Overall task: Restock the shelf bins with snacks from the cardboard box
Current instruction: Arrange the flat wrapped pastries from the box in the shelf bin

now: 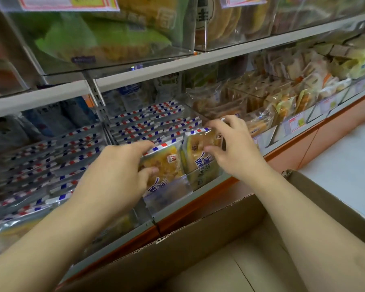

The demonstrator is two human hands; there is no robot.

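Two clear snack packets with red-and-blue striped edges stand at the front of a clear shelf bin (207, 182). My left hand (114, 173) grips the left snack packet (167, 167), fingers over its top edge and thumb on its face. With fingers curled over the top and thumb on the front, my right hand (232, 148) holds the right snack packet (200, 157). Behind them, rows of the same striped packets (148, 125) fill the bin. The open cardboard box (219, 260) sits below the shelf under my forearms; its visible inside shows bare cardboard.
A second bin of striped packets (51, 157) lies to the left. Bins of other wrapped pastries (282, 102) run to the right. An upper shelf (177, 64) carries clear bins of green and yellow bags. White floor (346, 157) shows at right.
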